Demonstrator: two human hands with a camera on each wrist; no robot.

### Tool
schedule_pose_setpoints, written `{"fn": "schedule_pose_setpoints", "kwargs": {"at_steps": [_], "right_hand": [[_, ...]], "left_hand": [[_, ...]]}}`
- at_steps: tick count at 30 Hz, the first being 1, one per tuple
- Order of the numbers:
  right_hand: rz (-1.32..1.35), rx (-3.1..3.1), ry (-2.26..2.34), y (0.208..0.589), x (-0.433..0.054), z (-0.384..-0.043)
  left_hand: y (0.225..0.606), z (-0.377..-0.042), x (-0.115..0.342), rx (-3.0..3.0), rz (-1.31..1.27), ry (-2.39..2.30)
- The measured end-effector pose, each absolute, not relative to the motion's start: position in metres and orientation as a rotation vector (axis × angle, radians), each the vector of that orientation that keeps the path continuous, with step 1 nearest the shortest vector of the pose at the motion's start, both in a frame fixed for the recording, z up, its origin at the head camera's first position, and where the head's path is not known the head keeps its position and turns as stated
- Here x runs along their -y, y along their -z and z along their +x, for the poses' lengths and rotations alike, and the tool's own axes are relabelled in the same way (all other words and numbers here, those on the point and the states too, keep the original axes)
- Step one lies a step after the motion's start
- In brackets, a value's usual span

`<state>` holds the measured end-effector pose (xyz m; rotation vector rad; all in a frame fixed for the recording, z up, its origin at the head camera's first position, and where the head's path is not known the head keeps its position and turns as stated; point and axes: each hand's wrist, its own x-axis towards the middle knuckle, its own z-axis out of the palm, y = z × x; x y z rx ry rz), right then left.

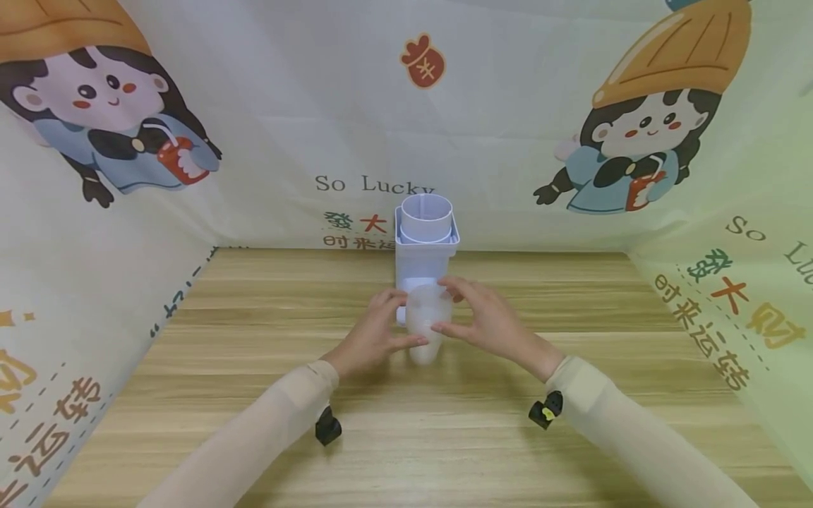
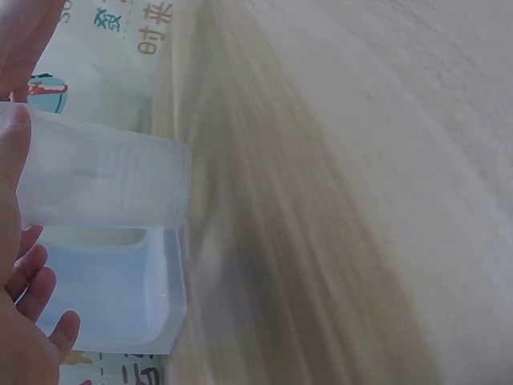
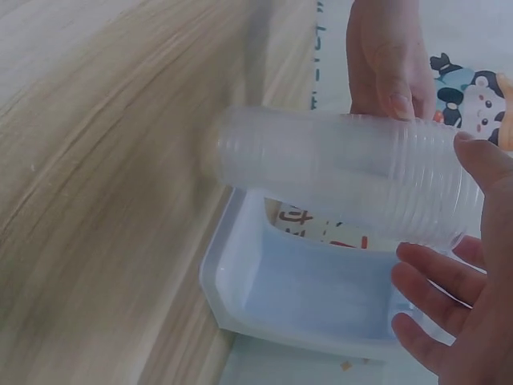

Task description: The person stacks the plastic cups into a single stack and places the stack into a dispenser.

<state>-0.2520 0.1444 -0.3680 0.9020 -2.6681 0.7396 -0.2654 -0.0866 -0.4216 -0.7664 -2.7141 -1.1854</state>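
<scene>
A stack of clear plastic cups (image 1: 429, 317) stands upright between my hands, narrow end down. My left hand (image 1: 371, 330) grips its left side with thumb and fingers. On the opposite side, my right hand (image 1: 492, 323) pinches it near the upper rims. The ribbed rims of the nested cups (image 3: 345, 172) show in the right wrist view. Just behind them is a pale plastic holder (image 1: 424, 262) with a round tube on top and an open lower bay. The stack hides part of that bay. In the left wrist view the cups (image 2: 104, 180) end close to the tabletop.
The holder stands near the back of a wood-grain table (image 1: 286, 395). Printed cloth (image 1: 508, 141) rises behind the table and along both sides. A small black camera (image 1: 327, 426) hangs at the left wrist, another black camera (image 1: 545, 410) at the right.
</scene>
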Motion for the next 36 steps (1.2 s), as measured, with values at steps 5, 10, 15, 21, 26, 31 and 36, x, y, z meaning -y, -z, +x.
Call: {"fn": "schedule_pose_setpoints", "kwargs": {"at_steps": [5, 10, 15, 21, 26, 31, 36], "right_hand": [[0.933, 2.599, -0.783, 0.355, -0.143, -0.253], [0.929, 2.511, -0.795, 0.338, -0.141, -0.255], [0.894, 2.436, -0.827, 0.32, -0.139, -0.257], [0.873, 2.36, -0.899, 0.292, -0.137, -0.258], [0.865, 2.294, -0.976, 0.268, -0.137, -0.263], [0.842, 2.243, -1.011, 0.244, -0.136, -0.271], [0.802, 2.227, -1.023, 0.224, -0.132, -0.28]], "left_hand": [[0.404, -0.269, 0.088, 2.645, -0.819, 1.181], [0.377, -0.274, 0.088, 2.567, -0.844, 1.095], [0.347, -0.277, 0.088, 2.502, -0.87, 1.073], [0.313, -0.28, 0.087, 2.475, -0.88, 1.041], [0.285, -0.281, 0.086, 2.463, -0.87, 1.024], [0.256, -0.283, 0.085, 2.492, -0.785, 1.009], [0.234, -0.289, 0.087, 2.462, -0.726, 1.02]]}}
